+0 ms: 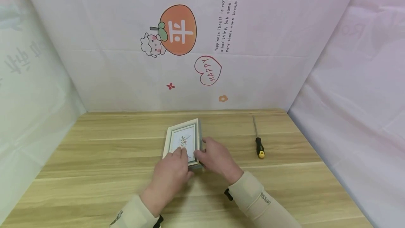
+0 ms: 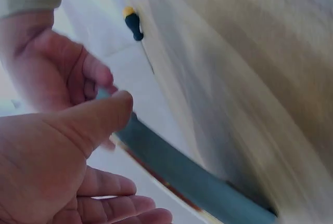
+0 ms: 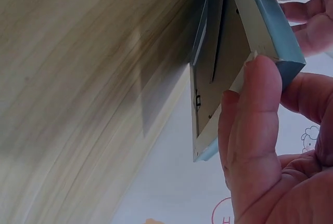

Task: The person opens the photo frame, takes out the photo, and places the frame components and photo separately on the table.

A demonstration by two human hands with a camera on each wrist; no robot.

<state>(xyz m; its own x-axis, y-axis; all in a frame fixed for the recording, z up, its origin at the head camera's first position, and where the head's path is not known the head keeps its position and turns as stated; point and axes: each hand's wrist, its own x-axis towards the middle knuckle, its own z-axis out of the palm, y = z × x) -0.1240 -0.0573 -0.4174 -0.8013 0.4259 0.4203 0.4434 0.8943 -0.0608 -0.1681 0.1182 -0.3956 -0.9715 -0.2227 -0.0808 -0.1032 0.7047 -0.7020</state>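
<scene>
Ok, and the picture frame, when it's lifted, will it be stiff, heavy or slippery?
The picture frame is likely stiff: held near a corner by the right hand, it shows no bend. It may be light for its size, since the back looks hollowed rather than solid. The smooth-looking blue side might be slightly slippery.

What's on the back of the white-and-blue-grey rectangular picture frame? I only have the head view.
Observer: The right wrist view shows a small dark rectangular fitting, apparently metal, on the back of the white-and-blue-grey rectangular picture frame.
Operator: And the bare right hand's fingertips? They're hidden behind the frame for me.
Observer: Right wrist view again: two fingertips of the bare right hand rest against the frame's pale back rim, one at a corner.
</scene>
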